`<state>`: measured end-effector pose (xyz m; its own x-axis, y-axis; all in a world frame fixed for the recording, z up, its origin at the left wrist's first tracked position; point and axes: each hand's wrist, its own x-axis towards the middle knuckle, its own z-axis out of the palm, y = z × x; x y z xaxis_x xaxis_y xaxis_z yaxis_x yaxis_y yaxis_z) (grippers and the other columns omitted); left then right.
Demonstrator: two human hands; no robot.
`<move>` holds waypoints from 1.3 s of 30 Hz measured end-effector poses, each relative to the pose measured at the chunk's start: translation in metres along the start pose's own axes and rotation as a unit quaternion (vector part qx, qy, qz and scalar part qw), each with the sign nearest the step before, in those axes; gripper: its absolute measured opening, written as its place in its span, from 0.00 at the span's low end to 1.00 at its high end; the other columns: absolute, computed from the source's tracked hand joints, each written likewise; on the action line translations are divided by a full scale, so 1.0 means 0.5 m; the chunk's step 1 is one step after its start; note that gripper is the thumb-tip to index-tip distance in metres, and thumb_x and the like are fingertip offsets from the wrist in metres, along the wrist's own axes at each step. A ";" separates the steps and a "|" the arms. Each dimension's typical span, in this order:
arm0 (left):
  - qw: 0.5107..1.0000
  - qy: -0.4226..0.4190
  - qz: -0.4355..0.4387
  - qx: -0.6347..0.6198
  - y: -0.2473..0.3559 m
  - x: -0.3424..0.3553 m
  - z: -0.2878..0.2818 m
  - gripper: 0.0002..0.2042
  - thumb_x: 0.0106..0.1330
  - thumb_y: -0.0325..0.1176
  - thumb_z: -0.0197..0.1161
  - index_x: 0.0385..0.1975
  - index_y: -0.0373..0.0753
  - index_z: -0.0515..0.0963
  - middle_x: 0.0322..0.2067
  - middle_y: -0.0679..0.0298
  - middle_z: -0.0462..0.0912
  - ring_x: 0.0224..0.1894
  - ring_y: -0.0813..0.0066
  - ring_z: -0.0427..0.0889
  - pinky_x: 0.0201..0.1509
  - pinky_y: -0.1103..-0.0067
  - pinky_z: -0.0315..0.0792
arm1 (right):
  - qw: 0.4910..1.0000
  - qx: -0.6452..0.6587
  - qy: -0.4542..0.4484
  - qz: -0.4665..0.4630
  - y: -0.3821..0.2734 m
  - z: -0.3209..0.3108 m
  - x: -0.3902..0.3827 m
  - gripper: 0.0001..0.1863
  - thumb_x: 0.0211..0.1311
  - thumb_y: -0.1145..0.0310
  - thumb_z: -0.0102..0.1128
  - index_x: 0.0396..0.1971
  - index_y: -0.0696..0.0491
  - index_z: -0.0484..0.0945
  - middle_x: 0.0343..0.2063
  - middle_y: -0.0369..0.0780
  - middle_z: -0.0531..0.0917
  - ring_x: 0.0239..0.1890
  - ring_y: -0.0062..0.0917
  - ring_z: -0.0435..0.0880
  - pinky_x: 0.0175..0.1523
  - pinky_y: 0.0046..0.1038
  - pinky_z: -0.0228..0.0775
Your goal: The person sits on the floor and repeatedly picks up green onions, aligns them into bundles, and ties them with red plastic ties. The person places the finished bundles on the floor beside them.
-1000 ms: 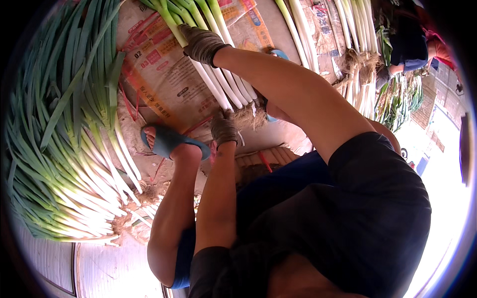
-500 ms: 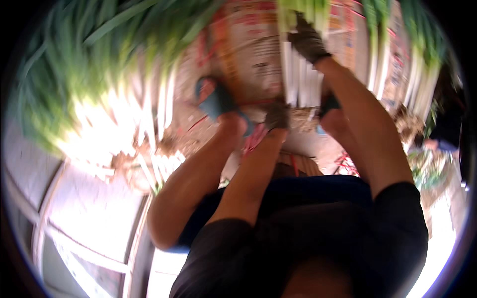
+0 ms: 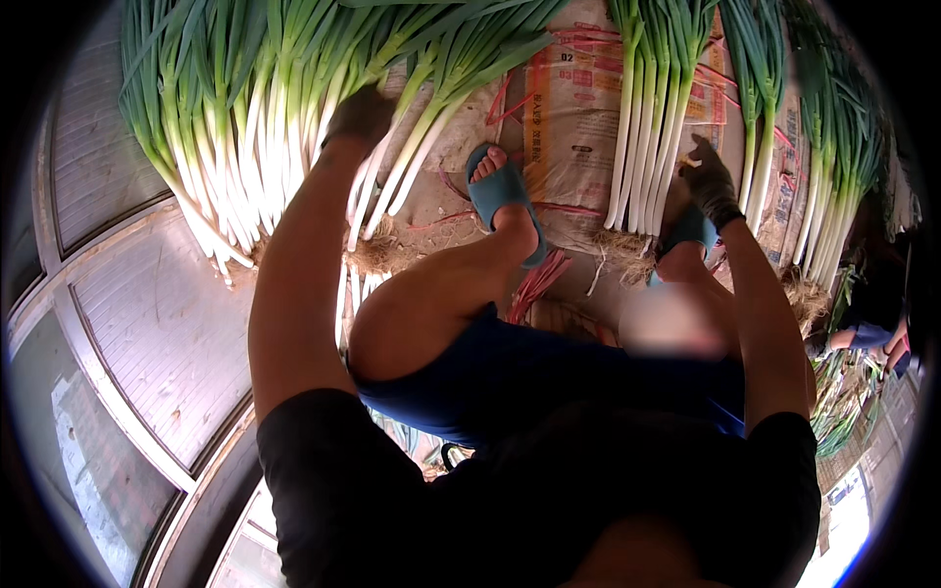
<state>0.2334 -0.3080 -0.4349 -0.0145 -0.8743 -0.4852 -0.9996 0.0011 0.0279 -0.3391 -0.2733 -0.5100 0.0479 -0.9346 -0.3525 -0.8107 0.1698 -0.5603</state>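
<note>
Long green onions with white stems and rootlets lie in bunches. My left hand [image 3: 358,120], in a dark glove, reaches into the large left pile [image 3: 265,147], touching stalks at its right side. Its fingers are mostly hidden, so I cannot tell whether they grip. My right hand [image 3: 711,176], also gloved, is empty beside the middle bunch [image 3: 647,137], with its index finger stretched out. A smaller bunch [image 3: 758,108] lies just right of that hand.
My sandalled feet [image 3: 500,196] stand on printed sacking [image 3: 564,127], with red ties [image 3: 539,284] around them. A framed panel [image 3: 157,323] borders the left. More onions [image 3: 833,176] lie rightward, where another person in blue shorts [image 3: 867,335] is partly visible.
The view has swung leftward. My left hand has moved from the middle bunch's root end up to the left pile. My right hand has let go of the middle bunch and sits beside it.
</note>
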 end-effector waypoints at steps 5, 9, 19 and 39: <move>0.952 -0.047 -0.279 -0.114 -0.104 -0.235 0.199 0.26 0.64 0.47 0.55 0.59 0.39 0.69 0.53 0.43 0.76 0.57 0.50 0.75 0.60 0.62 0.70 | 0.995 0.000 -0.088 0.051 0.038 0.069 -0.060 0.33 0.53 0.68 0.66 0.61 0.51 0.67 0.46 0.46 0.80 0.49 0.37 0.80 0.55 0.34 0.71; 0.939 0.034 -0.326 -0.106 -0.103 -0.296 0.357 0.25 0.64 0.45 0.59 0.60 0.44 0.69 0.55 0.50 0.75 0.56 0.48 0.76 0.58 0.58 0.71 | 0.987 -0.085 -0.136 0.021 -0.031 0.069 -0.127 0.33 0.53 0.69 0.67 0.61 0.52 0.67 0.45 0.45 0.81 0.49 0.37 0.79 0.55 0.34 0.71; 0.730 -0.082 -0.220 -0.642 -0.022 -0.482 0.191 0.10 0.69 0.36 0.55 0.46 0.43 0.73 0.17 0.75 0.65 0.15 0.86 0.62 0.16 0.85 0.58 | 0.976 0.170 -0.137 0.007 -0.208 -0.001 -0.253 0.25 0.58 0.76 0.59 0.57 0.53 0.69 0.41 0.41 0.81 0.43 0.26 0.81 0.47 0.24 0.74; 0.837 0.112 -0.105 -0.525 0.311 -1.263 -0.187 0.15 0.66 0.37 0.56 0.43 0.31 0.70 0.17 0.70 0.65 0.09 0.84 0.60 0.09 0.85 0.55 | 0.704 0.586 -0.390 -0.094 -0.767 -0.045 -0.703 0.23 0.66 0.53 0.57 0.44 0.61 0.72 0.30 0.43 0.82 0.33 0.27 0.85 0.35 0.27 0.80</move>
<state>0.0895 0.1989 -0.0423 0.2816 -0.8706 -0.4034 -0.4063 -0.4891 0.7718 -0.0580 -0.0172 -0.1541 0.7668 -0.5962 -0.2380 0.2684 0.6346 -0.7247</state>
